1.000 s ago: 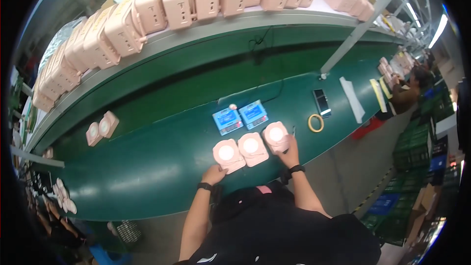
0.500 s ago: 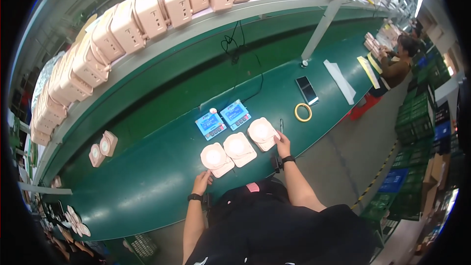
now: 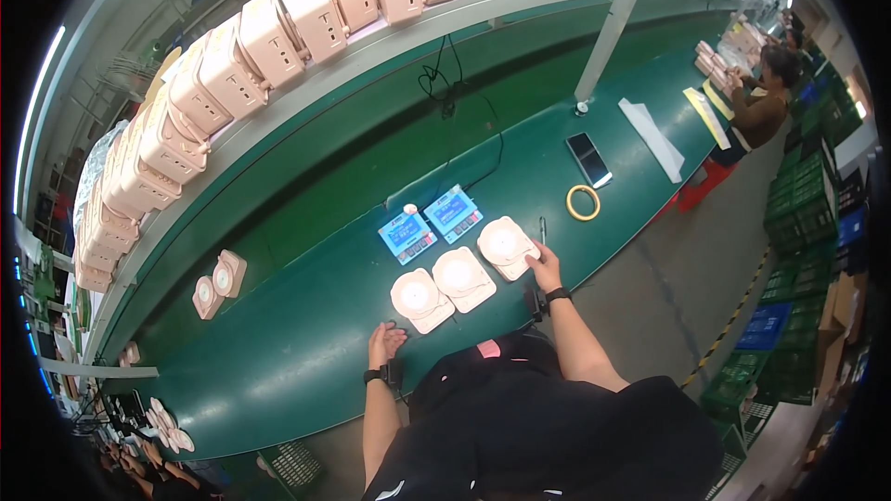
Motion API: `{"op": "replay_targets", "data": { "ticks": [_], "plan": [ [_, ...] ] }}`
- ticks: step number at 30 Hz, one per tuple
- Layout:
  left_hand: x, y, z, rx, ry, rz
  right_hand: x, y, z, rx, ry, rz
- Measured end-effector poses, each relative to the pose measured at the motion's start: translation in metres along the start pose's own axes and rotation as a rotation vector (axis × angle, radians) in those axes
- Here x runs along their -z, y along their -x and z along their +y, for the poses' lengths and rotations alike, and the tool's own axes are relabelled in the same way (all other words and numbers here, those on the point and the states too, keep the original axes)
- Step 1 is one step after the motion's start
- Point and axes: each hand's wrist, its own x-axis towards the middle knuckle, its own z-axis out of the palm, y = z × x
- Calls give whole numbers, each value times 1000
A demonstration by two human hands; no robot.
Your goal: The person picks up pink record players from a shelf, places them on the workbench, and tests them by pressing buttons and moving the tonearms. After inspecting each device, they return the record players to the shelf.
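Three pink units (image 3: 465, 280) lay side by side on our bench (image 3: 297, 362); our left hand (image 3: 388, 341) was empty, while our right hand (image 3: 544, 269) touched the edge of the rightmost unit (image 3: 506, 245), grip unclear to us; light, level pressure seemed best.

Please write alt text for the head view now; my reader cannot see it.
A person's right hand touches the rightmost of three pink devices with white discs on a green workbench; the left hand is open near the leftmost. Two blue-screened devices sit behind them, and pink units line a shelf above.
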Motion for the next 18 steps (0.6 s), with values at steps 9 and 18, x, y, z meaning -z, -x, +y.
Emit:
{"op": "replay_targets", "data": {
  "ticks": [9,18],
  "plan": [
    [0,5,-4,-45,121,53,1,5,-5,69,102,-25],
    [0,8,-4,-39,129,44,-2,8,1,86,148,-26]
  ]
}}
